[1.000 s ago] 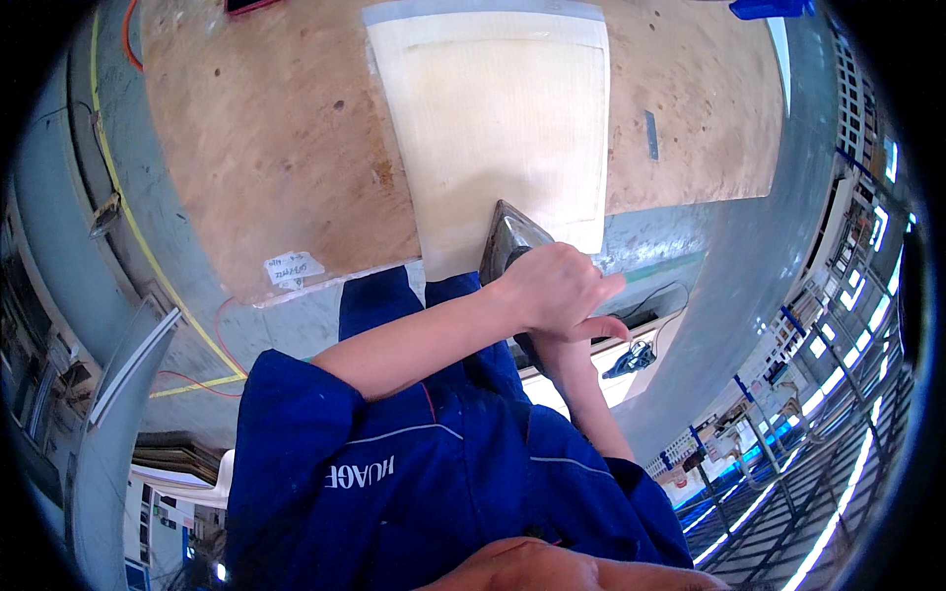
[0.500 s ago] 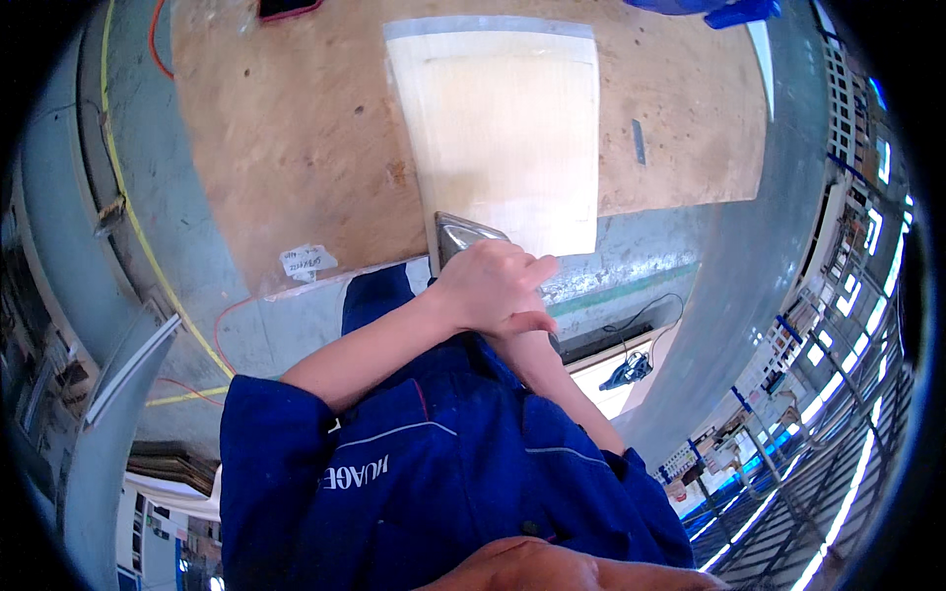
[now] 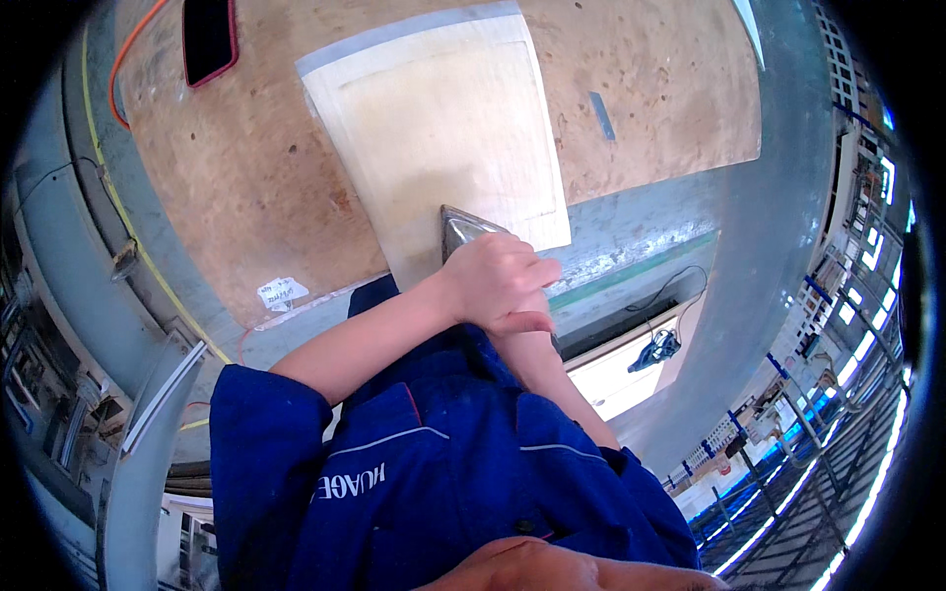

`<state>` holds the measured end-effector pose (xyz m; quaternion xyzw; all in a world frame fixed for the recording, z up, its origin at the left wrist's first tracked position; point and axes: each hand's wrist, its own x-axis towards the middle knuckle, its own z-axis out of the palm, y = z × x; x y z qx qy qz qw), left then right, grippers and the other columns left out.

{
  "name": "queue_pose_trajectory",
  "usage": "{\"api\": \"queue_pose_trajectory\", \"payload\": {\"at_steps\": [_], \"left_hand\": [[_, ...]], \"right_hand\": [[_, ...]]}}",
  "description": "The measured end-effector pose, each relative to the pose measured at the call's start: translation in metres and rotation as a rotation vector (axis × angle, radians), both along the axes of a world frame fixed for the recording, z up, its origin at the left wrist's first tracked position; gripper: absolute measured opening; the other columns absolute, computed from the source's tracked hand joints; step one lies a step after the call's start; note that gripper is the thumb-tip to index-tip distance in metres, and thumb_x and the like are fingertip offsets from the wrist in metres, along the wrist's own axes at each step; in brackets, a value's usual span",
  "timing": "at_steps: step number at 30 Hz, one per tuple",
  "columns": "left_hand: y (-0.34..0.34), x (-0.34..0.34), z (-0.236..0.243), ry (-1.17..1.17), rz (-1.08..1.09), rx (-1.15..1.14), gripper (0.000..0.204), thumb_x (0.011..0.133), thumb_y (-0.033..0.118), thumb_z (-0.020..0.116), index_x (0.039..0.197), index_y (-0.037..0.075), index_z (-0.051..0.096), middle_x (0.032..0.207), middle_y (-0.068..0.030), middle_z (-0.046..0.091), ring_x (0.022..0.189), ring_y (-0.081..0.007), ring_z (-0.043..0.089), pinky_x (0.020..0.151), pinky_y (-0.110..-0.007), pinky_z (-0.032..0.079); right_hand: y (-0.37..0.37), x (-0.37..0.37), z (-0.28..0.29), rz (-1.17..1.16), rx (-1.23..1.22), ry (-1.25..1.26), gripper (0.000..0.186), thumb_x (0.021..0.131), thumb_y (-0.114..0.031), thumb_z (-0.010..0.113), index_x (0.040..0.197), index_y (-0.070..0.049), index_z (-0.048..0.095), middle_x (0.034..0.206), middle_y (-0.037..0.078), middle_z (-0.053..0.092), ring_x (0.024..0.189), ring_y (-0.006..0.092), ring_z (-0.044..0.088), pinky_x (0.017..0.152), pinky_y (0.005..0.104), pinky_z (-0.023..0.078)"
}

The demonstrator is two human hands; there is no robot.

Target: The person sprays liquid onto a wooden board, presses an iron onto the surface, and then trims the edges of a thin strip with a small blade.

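A pointed metal iron (image 3: 463,229) rests on the near part of a pale cream sheet (image 3: 434,108), its tip facing away from me. My left hand (image 3: 493,281) is closed over the top of the iron's grip, laid across my right hand. Beneath it, my right hand (image 3: 519,340) is mostly covered; its wrist and forearm come in from the right, and it appears wrapped round the handle. The handle itself is hidden. A grey band runs along the sheet's far edge, and the sheet's near end hangs past the brown board's edge.
A worn brown board (image 3: 246,177) lies under the sheet. On it are a dark phone with a red rim (image 3: 210,39), a small grey strip (image 3: 602,116) and a white label (image 3: 283,293). An orange hose (image 3: 120,74) curves at left. A dark coiled cable (image 3: 657,350) lies at right.
The view has shifted and turned, so sheet and board appear farther left and tilted. More of the phone shows; the blue thing at the top right is gone. Both hands stay on the iron.
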<state>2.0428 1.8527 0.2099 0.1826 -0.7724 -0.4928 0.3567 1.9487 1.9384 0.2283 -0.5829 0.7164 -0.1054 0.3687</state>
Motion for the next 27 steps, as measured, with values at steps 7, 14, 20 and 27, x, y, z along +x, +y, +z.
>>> {"api": "queue_pose_trajectory", "payload": {"at_steps": [7, 14, 20, 27], "left_hand": [[-0.009, -0.033, 0.000, 0.015, -0.036, -0.002, 0.048, 0.076, 0.054, 0.053, 0.070, 0.006, 0.051, 0.051, -0.0105, 0.047, 0.051, -0.0287, 0.053, 0.048, -0.037, 0.042], [-0.012, -0.067, -0.003, -0.022, -0.113, -0.011, 0.046, 0.074, 0.053, 0.054, 0.070, 0.007, 0.049, 0.054, -0.0094, 0.048, 0.052, -0.0285, 0.052, 0.048, -0.037, 0.041], [-0.017, -0.098, -0.005, 0.017, -0.125, -0.027, 0.050, 0.078, 0.055, 0.050, 0.069, 0.006, 0.051, 0.048, -0.0136, 0.048, 0.048, -0.0324, 0.052, 0.045, -0.039, 0.040], [-0.024, -0.117, -0.001, -0.033, -0.137, 0.031, 0.054, 0.081, 0.058, 0.045, 0.071, 0.005, 0.050, 0.049, -0.0165, 0.049, 0.050, -0.0353, 0.053, 0.045, -0.043, 0.040]], "right_hand": [[-0.003, -0.026, -0.001, -0.057, -0.015, -0.038, 0.022, 0.074, -0.012, 0.061, 0.094, -0.005, 0.056, 0.088, 0.013, 0.058, 0.080, 0.0288, 0.057, 0.066, 0.0395, 0.044], [-0.003, -0.057, 0.000, -0.139, -0.032, -0.067, 0.023, 0.074, -0.012, 0.061, 0.094, -0.004, 0.056, 0.089, 0.014, 0.058, 0.081, 0.0286, 0.057, 0.067, 0.0394, 0.045], [-0.007, -0.082, 0.001, -0.199, -0.049, -0.082, 0.023, 0.074, -0.011, 0.061, 0.095, -0.004, 0.056, 0.090, 0.014, 0.058, 0.082, 0.0284, 0.057, 0.068, 0.0393, 0.045], [-0.019, -0.093, 0.010, -0.230, -0.050, -0.094, 0.024, 0.074, -0.010, 0.062, 0.096, -0.003, 0.055, 0.091, 0.014, 0.058, 0.083, 0.0282, 0.057, 0.070, 0.0392, 0.045]]}}
